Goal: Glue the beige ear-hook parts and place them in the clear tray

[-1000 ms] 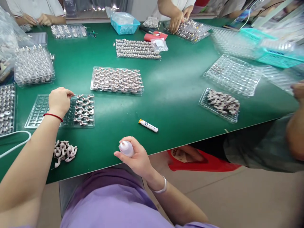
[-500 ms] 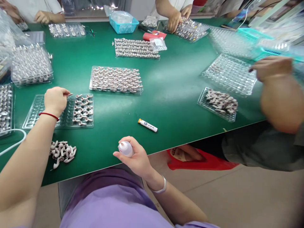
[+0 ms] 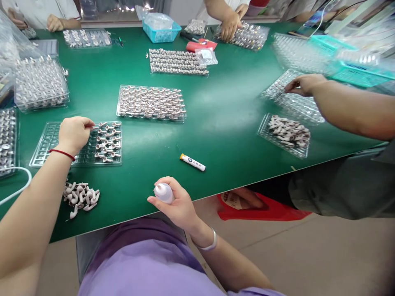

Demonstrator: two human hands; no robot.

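Observation:
My left hand (image 3: 73,133) is closed in a pinch over a clear plastic tray (image 3: 46,144) that is partly filled with small pale curved parts (image 3: 106,142). What its fingertips hold is too small to name. A loose heap of the same parts (image 3: 80,196) lies on the green table (image 3: 222,119) below that tray. My right hand (image 3: 175,203) sits at the table's near edge, wrapped round a small white bottle (image 3: 164,192) with a pointed tip.
A white lighter (image 3: 193,163) lies mid-table. Full trays (image 3: 151,103) (image 3: 178,63) (image 3: 40,84) stand beyond. At the right, another person's hand (image 3: 304,84) rests on an empty tray (image 3: 290,100) beside a tray of loose parts (image 3: 286,132). Others work at the far edge near a blue basket (image 3: 162,28).
My left hand dipped slightly toward the tray. The other person's arm on the right swung in and its hand settled on the empty clear tray. My right hand stayed put.

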